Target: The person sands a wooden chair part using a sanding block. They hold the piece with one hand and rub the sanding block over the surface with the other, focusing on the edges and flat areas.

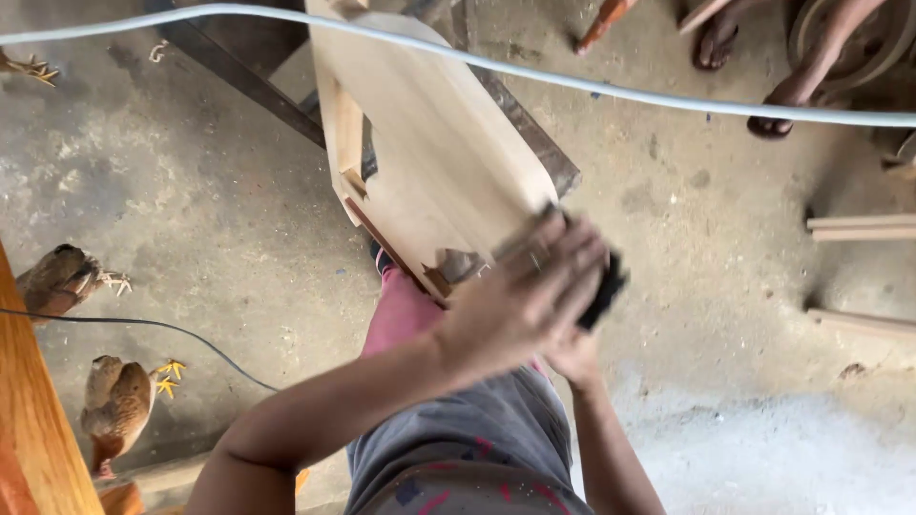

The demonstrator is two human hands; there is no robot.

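Head view: left hand [520,300] presses dark pad [603,291] against wooden panel [439,153]

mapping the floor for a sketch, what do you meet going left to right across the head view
orange plank → two hens → pale wood board → left hand on a black block → wood strips on the floor

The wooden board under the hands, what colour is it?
Pale tan board, bare wood; head view.

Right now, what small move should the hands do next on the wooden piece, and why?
Probably slide the left hand with the dark sanding block up along the wooden panel: both hands sit at its near corner, and the rest of the face lies beyond them.
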